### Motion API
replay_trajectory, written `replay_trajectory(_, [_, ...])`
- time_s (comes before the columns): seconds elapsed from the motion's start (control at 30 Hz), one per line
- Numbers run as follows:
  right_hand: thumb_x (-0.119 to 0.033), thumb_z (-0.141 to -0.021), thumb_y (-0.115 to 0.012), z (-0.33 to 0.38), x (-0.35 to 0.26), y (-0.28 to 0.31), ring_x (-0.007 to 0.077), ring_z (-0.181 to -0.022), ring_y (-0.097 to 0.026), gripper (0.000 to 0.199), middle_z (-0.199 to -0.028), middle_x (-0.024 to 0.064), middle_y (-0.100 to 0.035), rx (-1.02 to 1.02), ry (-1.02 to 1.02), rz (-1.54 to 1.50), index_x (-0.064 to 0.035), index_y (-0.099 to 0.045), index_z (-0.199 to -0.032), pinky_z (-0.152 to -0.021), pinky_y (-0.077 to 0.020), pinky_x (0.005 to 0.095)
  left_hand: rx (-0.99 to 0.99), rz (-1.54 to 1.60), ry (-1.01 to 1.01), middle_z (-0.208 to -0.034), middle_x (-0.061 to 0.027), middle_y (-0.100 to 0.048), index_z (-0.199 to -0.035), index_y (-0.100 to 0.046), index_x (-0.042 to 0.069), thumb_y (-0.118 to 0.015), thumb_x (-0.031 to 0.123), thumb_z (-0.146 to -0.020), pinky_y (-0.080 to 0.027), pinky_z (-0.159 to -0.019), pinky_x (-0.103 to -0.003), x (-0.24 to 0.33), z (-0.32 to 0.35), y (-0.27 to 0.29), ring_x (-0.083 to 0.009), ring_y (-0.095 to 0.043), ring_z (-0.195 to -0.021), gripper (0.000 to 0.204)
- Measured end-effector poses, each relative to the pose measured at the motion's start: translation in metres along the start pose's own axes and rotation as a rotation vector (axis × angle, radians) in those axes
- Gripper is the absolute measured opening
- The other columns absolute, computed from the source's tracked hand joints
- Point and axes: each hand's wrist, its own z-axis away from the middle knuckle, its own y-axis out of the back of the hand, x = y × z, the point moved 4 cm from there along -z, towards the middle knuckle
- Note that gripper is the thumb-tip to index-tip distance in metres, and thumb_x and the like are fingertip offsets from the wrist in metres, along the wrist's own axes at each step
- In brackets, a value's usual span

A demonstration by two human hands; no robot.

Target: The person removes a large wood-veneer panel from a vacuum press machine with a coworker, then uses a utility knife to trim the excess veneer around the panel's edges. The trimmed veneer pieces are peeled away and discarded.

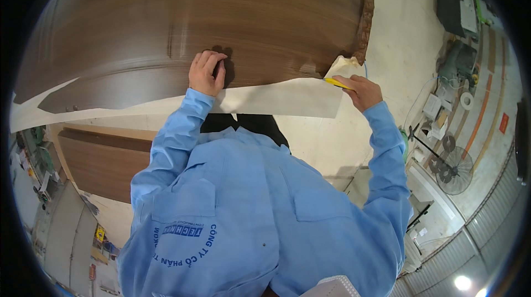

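A large brown wood-grain panel [265, 26] stretches across the upper part of the head view. A crumpled brown strip of film [365, 20] runs down its right edge. Along the near edge lies a band of white sheet [282, 98]. My left hand [208, 72] rests on the panel near this edge, fingers bent and thumb apart, with nothing visible in it. At the near right corner my right hand [362, 91] grips a yellow utility knife [337, 83], its tip pointing left at the border of brown surface and white sheet. A pale folded flap [344, 64] sits just beyond the knife.
Another brown panel [105, 159] lies at the lower left. To the right stand a black fan [451, 167], a white roll of tape [467, 100] and assorted boxes [437, 109]. A thin blue cord [365, 68] shows beside the panel's corner.
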Motion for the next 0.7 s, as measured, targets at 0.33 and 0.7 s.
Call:
replay_trajectory(0.33, [-0.018, -0.092, -0.066, 0.001, 0.018, -0.014, 0.0293, -0.077, -0.063, 0.04, -0.084, 0.0073, -0.062, 0.038, 0.041, -0.107, -0.0288, -0.063, -0.131, -0.067, -0.0513, 0.0402, 0.066, -0.077, -0.041, -0.096, -0.0117, -0.064, -0.1, -0.068, 0.006, -0.066, -0.001, -0.081, -0.05, -0.08, -0.041, 0.003, 0.0, -0.001, -0.0336, -0.061, -0.09, 0.02])
replay_trajectory(0.7, [-0.001, -0.084, -0.057, 0.034, 0.022, -0.017, 0.03, -0.087, -0.067, 0.058, -0.092, 0.0092, -0.064, -0.003, 0.022, 0.094, -0.0265, -0.057, -0.136, -0.069, -0.0552, 0.0436, 0.154, -0.274, 0.079, -0.091, -0.0108, -0.063, -0.104, -0.068, 0.009, -0.065, 0.005, -0.085, -0.048, -0.079, -0.04, -0.007, 0.004, -0.004, -0.0328, -0.061, -0.085, 0.019])
